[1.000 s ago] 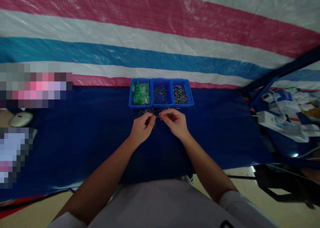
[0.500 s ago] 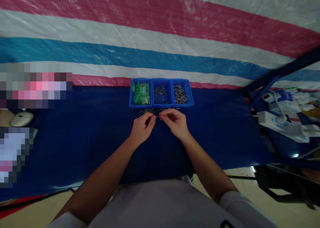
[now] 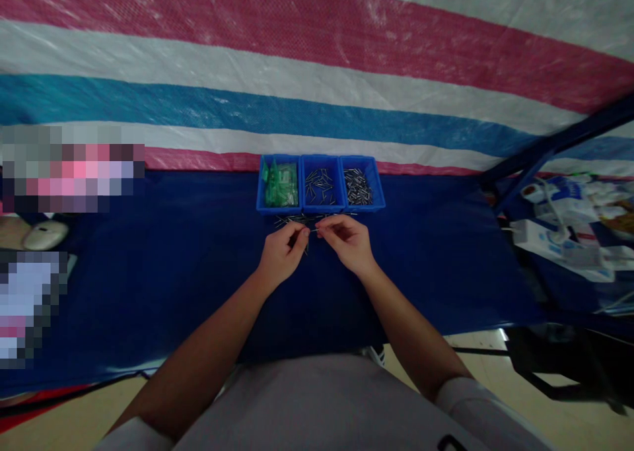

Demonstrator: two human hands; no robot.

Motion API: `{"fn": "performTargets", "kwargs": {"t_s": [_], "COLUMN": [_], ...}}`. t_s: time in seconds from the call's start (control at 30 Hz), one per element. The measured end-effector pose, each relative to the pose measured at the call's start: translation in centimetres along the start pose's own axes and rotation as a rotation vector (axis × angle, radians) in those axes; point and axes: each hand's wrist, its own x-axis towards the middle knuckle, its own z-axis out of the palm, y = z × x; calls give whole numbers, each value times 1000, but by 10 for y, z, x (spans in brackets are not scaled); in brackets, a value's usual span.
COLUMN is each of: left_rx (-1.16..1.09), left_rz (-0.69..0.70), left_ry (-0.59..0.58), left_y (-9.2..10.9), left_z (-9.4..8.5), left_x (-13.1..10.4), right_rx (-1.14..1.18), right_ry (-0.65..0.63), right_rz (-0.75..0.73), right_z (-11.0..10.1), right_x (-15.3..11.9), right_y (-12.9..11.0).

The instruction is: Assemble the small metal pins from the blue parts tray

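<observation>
My left hand (image 3: 284,251) and my right hand (image 3: 348,242) meet just in front of the blue bins, each closed in a pinch. Between their fingertips runs a thin metal pin (image 3: 314,230), held at both ends; its exact kind is too small to make out. Behind my fingers, a loose row of similar dark metal pins (image 3: 283,220) lies on the blue table cover. The middle blue bin (image 3: 321,208) holds scattered slim pins. Short metal pieces (image 3: 357,187) fill much of the right bin. In the left bin are green-tinted plastic bags (image 3: 281,188).
A striped plastic sheet (image 3: 297,107) hangs behind the blue-covered table (image 3: 436,259). At the left stands a pale computer mouse (image 3: 45,236) beside blurred-out items. On the right, past a dark frame post (image 3: 525,173), lie a white power strip (image 3: 555,249) and plastic bags.
Hardly anything differs. Both hands keep the same pinch on the metal pin at the same spot, and the view has shifted very slightly.
</observation>
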Motion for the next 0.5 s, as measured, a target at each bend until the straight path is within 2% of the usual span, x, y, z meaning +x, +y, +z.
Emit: {"fn": "performTargets", "kwargs": {"t_s": [0.5], "left_rx": [-1], "left_rz": [11], "left_ry": [6], "left_y": [0], "left_z": [0], "left_x": [1], "right_rx": [21], "right_ry": [0], "right_rz": [-1], "right_z": [1], "right_x": [-1], "right_y": [-2]}}
